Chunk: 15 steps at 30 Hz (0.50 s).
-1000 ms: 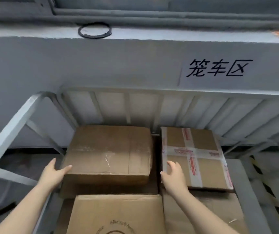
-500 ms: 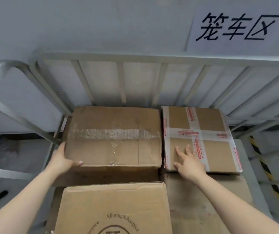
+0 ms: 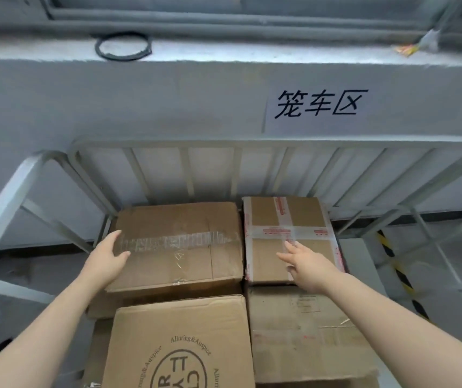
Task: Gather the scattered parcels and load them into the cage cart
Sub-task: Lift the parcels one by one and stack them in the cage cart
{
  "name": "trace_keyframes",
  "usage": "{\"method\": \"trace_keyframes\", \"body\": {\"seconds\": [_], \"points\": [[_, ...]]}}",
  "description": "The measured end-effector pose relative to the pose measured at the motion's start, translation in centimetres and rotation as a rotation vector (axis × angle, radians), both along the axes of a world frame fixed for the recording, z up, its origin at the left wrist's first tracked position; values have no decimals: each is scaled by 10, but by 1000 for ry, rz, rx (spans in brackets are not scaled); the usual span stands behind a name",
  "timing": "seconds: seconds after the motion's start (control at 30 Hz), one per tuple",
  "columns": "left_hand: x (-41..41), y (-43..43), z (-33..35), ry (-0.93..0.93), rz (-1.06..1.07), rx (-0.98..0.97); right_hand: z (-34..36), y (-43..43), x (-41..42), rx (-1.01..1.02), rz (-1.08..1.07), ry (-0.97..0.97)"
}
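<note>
Left hand (image 3: pixel 107 256), fingers straight, touched the clear-taped box's (image 3: pixel 181 219) left edge (near the cage cart's (image 3: pixel 252 143) left rail); right hand (image 3: pixel 309 263) spread flat over the red-taped box (image 3: pixel 265 260).

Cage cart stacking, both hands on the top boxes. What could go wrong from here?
Left hand lies at the edge of the clear-taped box, beside the cage cart side rail; a shove left may pinch it. Right hand lies flat on the red-taped box, no grip, so it might slide if pushed.

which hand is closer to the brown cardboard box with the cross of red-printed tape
Right. The right hand is over the near part of the red-taped box; the left hand is at the left edge of the neighbouring clear-taped brown cardboard box.
</note>
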<state>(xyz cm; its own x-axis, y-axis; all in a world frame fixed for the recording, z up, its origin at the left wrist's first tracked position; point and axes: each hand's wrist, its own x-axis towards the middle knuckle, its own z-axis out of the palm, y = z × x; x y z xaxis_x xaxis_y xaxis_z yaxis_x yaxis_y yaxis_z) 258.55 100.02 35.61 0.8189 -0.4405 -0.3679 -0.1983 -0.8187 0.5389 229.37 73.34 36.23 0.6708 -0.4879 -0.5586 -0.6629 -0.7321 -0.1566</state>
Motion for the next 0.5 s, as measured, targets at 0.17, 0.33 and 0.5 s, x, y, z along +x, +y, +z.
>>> {"method": "trace_keyframes", "body": {"seconds": [0.17, 0.33, 0.5], "points": [[-75, -62, 93, -85, -213, -131, 98, -3, -46, -98, 4, -47], [-200, -152, 192, -171, -533, -246, 208, -25, -146, -302, 22, -181], [-382, -253, 293, -349, -874, -331, 299, -51, -326, -499, -86, -222]]}}
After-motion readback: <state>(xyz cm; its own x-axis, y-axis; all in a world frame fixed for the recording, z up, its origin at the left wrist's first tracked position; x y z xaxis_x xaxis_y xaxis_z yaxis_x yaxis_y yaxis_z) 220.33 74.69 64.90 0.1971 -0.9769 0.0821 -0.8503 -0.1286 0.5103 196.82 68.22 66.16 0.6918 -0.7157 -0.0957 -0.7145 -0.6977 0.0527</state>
